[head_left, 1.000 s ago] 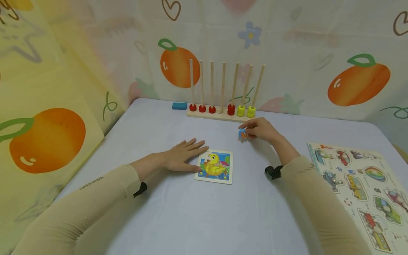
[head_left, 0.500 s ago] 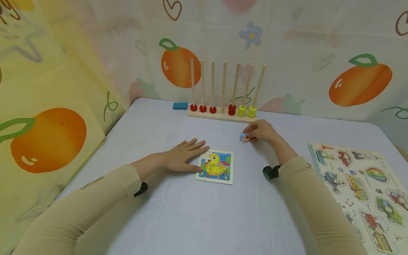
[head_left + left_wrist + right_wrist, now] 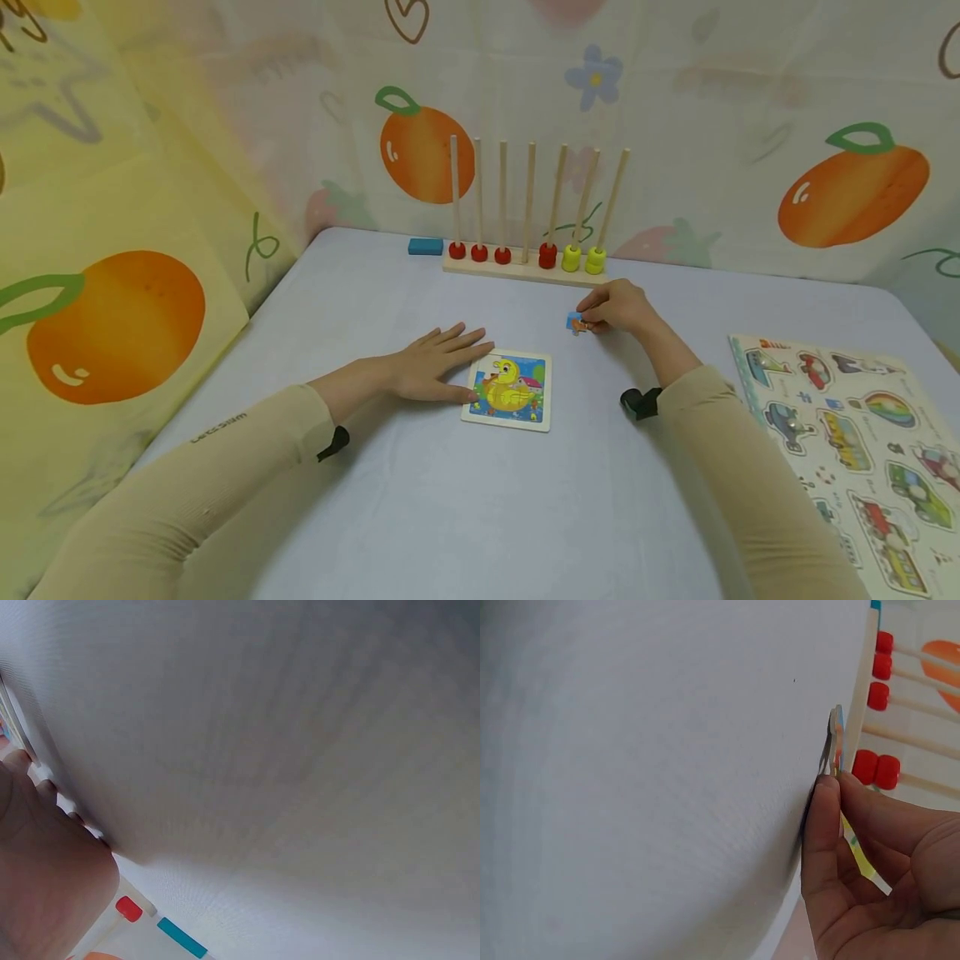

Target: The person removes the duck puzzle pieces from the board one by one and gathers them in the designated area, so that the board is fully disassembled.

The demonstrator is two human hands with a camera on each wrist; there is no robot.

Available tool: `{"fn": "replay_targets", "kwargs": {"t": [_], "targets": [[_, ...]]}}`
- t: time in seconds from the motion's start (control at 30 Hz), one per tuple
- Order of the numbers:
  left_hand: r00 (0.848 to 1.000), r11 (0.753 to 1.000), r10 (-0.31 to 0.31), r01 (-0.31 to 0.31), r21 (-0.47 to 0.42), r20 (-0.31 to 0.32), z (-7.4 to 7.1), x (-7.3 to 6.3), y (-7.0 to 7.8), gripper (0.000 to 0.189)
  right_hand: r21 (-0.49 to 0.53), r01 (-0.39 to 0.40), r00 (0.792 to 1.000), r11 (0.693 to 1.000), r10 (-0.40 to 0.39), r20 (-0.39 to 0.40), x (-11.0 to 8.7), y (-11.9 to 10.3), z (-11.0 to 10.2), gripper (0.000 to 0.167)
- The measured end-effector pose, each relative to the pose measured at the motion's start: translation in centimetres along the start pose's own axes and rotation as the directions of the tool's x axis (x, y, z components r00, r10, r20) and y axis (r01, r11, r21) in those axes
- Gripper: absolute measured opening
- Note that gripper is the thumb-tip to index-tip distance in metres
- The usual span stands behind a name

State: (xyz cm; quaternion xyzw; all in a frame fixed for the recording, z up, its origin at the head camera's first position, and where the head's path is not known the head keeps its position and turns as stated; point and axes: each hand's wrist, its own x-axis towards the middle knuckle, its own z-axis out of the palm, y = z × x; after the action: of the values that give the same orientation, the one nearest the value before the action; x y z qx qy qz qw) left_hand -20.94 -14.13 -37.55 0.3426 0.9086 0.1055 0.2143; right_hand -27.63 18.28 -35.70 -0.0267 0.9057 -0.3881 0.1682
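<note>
The right hand point(image 3: 617, 306) pinches a puzzle piece point(image 3: 576, 323) at one end, presumably to leave its printed face exposed. The piece sits at two o'clock from the duck puzzle point(image 3: 510, 392). The left hand point(image 3: 429, 367) grasps nothing: fingers straight and spread, thumb at the puzzle's nine-o'clock edge, apparently to steady it on the worktop point(image 3: 450, 517). The bead rack point(image 3: 495, 269) stands at twelve o'clock, likely set back for working room; the picture board point(image 3: 810, 429) lies at three.
</note>
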Motion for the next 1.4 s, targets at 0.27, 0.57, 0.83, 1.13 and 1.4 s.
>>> {"fn": "replay_targets", "kwargs": {"t": [0.27, 0.57, 0.83, 1.13, 1.4], "targets": [[1.000, 1.000, -0.010, 0.010, 0.011, 0.009, -0.1, -0.1, 0.0, 0.083, 0.012, -0.001, 1.000, 1.000, 0.001, -0.007, 0.2, 0.1, 0.1, 0.024], [1.000, 1.000, -0.009, 0.009, 0.002, 0.008, -0.1, -0.1, 0.1, 0.082, -0.009, 0.015, 0.999, 1.000, -0.015, -0.039, 0.2, 0.1, 0.2, 0.023], [1.000, 1.000, -0.015, 0.015, 0.004, 0.017, -0.2, -0.2, 0.1, 0.082, -0.031, 0.017, 0.994, 0.999, -0.020, -0.107, -0.2, -0.2, 0.1, 0.026], [1.000, 1.000, -0.014, 0.014, 0.006, 0.013, -0.2, -0.2, 0.1, 0.082, -0.042, 0.029, 0.996, 0.999, -0.032, -0.080, -0.4, -1.1, 0.8, 0.026], [1.000, 1.000, -0.014, 0.013, 0.003, 0.014, 0.0, 0.0, 0.0, 0.082, -0.014, 0.054, 0.999, 0.998, -0.054, -0.010, -0.7, -1.7, 1.6, 0.027]]}}
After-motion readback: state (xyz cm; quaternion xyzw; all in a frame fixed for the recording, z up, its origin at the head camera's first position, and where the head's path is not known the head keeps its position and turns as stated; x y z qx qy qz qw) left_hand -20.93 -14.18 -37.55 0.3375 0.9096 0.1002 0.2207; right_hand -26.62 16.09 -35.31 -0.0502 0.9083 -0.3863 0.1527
